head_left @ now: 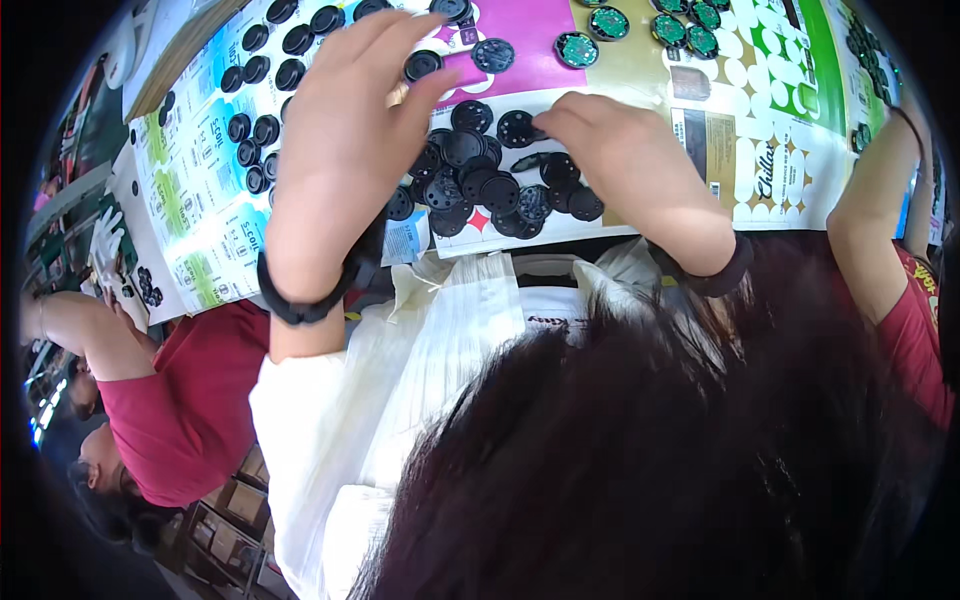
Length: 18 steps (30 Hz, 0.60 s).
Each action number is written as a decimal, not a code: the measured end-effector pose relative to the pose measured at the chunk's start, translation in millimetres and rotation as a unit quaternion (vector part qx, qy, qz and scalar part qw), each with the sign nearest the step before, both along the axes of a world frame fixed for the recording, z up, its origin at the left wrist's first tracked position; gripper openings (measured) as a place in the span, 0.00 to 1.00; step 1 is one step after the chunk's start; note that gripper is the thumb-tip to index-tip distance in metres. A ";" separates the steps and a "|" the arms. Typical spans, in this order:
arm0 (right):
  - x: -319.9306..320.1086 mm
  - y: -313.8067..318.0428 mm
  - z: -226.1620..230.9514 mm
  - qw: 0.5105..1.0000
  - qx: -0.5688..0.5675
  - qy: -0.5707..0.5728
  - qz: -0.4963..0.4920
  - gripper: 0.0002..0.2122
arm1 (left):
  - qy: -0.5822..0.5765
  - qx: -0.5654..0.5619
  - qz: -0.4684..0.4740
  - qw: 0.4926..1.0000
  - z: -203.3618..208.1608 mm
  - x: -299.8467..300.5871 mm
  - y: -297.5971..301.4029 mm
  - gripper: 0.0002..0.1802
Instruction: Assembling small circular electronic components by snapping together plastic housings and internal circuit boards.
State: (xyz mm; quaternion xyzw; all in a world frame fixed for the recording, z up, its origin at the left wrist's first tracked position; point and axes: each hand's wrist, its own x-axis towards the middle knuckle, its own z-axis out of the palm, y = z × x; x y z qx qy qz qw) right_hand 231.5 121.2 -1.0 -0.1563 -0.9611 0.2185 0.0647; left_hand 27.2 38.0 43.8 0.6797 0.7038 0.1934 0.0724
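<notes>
My left hand hovers over the sheet-covered table, thumb and fingers apart. A black round cap shows in the gap between its thumb and forefinger, apparently lying on the sheet. My right hand is closed, its fingertips at the edge of a black perforated disc. Its other fingers are partly hidden beneath the hand. Between my wrists spreads a loose heap of black perforated discs, several overlapping. A dark disc with a shiny face lies alone on the pink patch beyond the heap.
Several black round caps stand scattered at the left. Green round circuit boards in black housings sit at the far right of the sheet. People in red sleeves are close by on both sides. Dark hair covers the lower right.
</notes>
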 end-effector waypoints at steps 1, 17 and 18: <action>-0.3 -0.1 -6.8 0.999 -0.022 0.022 -0.030 0.12 | 0.000 -0.022 -0.024 0.999 -1.7 5.3 10.6 0.22; 34.0 22.4 13.9 0.797 -0.456 0.299 -0.258 0.13 | -0.051 -0.046 -0.076 0.995 -42.9 44.7 71.2 0.14; 34.2 22.8 11.9 0.797 -0.457 0.299 -0.257 0.12 | -0.076 -0.050 -0.071 0.993 -39.3 42.8 68.7 0.14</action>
